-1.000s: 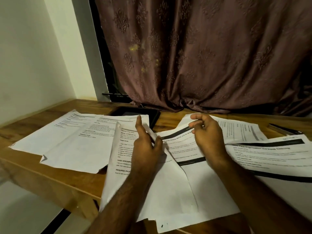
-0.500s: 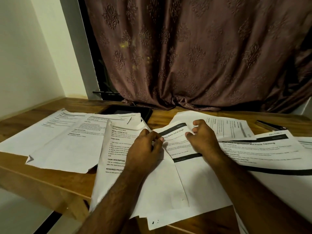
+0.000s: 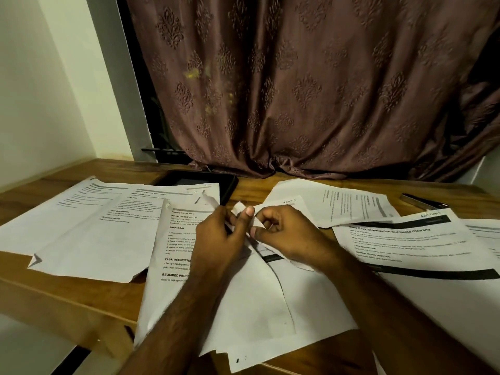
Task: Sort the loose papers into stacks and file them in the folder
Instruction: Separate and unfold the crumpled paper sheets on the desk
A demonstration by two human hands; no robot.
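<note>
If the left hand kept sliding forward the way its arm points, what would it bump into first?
Probably the flat black tablet lying under the paper corners, just beyond the left hand; the brown patterned curtain hangs farther back. Depth is hard to judge.

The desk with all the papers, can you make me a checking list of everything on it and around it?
Surface: wooden desk, mostly covered by sheets.
Job's things: loose papers spread overlapping; middle sheet overhangs the near edge; no folder clearly seen.
Clutter: dark tablet-like slab partly under papers; dark pen-like object at far right.
Hands: left hand and right hand both pinch a curled paper corner.
Cables: nothing seen.
Surroundings: brown patterned curtain behind; pale wall at left.
</note>
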